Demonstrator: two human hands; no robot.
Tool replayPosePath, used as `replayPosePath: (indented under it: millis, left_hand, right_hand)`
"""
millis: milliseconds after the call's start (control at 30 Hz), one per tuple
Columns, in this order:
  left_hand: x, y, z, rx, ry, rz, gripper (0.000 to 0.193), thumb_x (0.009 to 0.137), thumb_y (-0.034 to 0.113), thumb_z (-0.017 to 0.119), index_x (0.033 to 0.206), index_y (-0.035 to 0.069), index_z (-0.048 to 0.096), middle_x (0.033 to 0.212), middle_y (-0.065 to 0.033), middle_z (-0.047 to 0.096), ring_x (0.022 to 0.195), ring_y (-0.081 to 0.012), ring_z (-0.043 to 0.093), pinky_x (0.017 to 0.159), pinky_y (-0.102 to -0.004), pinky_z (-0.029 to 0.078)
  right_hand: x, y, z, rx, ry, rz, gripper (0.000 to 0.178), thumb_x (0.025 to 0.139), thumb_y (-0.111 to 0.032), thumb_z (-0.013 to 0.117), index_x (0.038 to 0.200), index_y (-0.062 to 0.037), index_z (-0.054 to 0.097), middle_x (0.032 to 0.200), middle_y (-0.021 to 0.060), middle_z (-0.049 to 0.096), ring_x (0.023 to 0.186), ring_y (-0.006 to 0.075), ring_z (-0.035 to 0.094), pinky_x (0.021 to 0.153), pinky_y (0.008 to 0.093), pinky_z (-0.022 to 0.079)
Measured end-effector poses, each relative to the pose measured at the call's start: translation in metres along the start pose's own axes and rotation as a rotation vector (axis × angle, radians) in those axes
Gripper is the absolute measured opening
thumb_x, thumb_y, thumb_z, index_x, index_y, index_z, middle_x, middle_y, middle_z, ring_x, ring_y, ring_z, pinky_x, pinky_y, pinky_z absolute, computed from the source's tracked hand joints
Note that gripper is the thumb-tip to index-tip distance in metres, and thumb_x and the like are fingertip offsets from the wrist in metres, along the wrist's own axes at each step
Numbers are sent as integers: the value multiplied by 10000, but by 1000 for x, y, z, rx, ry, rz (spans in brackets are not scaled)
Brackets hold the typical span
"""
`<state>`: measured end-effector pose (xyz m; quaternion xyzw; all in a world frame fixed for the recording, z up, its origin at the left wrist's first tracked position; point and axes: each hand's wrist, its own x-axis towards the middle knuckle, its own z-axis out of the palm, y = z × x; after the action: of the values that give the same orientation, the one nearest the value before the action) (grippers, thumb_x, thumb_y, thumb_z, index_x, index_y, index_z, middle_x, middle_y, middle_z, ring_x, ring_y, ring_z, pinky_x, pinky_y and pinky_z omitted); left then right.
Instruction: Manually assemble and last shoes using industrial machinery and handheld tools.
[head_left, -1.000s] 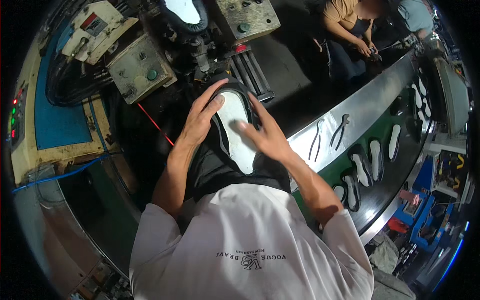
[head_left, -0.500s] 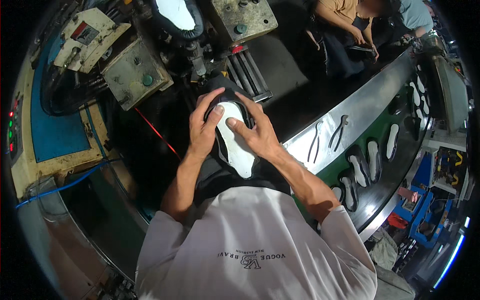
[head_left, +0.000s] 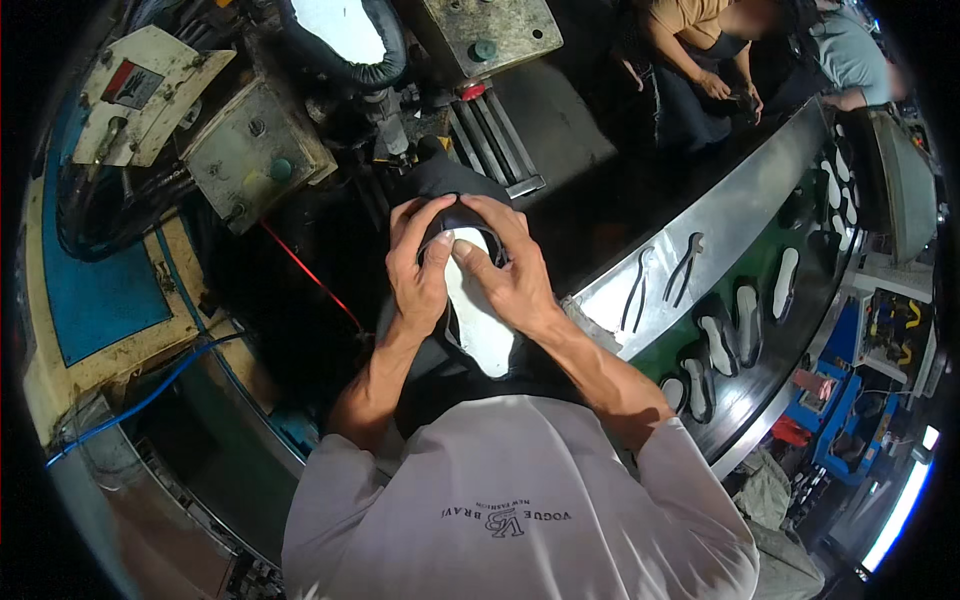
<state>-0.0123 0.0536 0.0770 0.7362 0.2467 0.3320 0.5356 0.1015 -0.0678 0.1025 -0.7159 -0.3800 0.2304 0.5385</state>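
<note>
I hold a black shoe upper on a last, white insole side up point(head_left: 478, 318), in front of my chest. My left hand point(head_left: 420, 268) wraps the toe end from the left, thumb pressing on the white insole. My right hand point(head_left: 510, 270) grips the same toe end from the right, fingers curled over the black edge. Both hands touch each other at the toe. The heel part of the shoe is hidden behind my shirt.
A lasting machine point(head_left: 255, 145) with grey metal blocks and another shoe point(head_left: 340, 30) stands ahead. Two pairs of pliers point(head_left: 660, 280) lie on the metal ledge at right. Several lasted shoes point(head_left: 735, 320) ride a green conveyor. Other people point(head_left: 700, 60) work at the far end.
Both hands slid up the shoe toward its toe and closed tightly around it; the shoe came slightly nearer to the machine.
</note>
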Motion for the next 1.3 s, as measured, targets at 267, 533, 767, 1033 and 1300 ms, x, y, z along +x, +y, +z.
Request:
replayPosePath:
  millis: [267,533,767,1033,1300]
  left_hand:
    - [11,-10,-36,-387,-235,-178,450,984,144,646,1397,-22,712,1391,-134,671,1320,-249,629,1164,-361,452]
    - [11,10,-20,-440,-306,-134,456,998,161,685,1409,-35,703,1392,-123,644,1324,-234,615,1184,-356,427]
    - [12,20,-2,-184,-269,-84,409,1003,69,662,1400,-12,716,1351,-128,680,1275,-245,652,1141,-364,476]
    - [-16,3,2,-1060,-224,-418,594,1153,212,569,1656,-61,410,1604,-210,536,1495,-282,511,1288,-412,354]
    - [-35,-17,24,-532,-74,-280,572,1098,345,713,1550,37,544,1467,-122,603,1372,-226,553,1196,-397,437]
  right_hand:
    - [2,28,-51,611,-449,321,863,1058,-443,747,1728,-58,364,1724,185,431,1615,305,370,1331,435,282]
    - [13,5,-64,364,-502,134,921,1023,-382,803,1732,-36,328,1688,212,461,1537,302,456,1276,444,366]
    - [-7,20,-34,122,-248,-13,869,998,-250,821,1689,-10,351,1560,218,543,1477,288,498,1235,401,395]
    - [0,30,-52,746,-353,370,880,975,-177,842,1709,-101,362,1491,119,607,1377,227,575,1155,385,489]
    - [3,25,-46,462,-378,261,895,977,-254,849,1703,-95,350,1484,167,594,1390,281,569,1181,432,477]
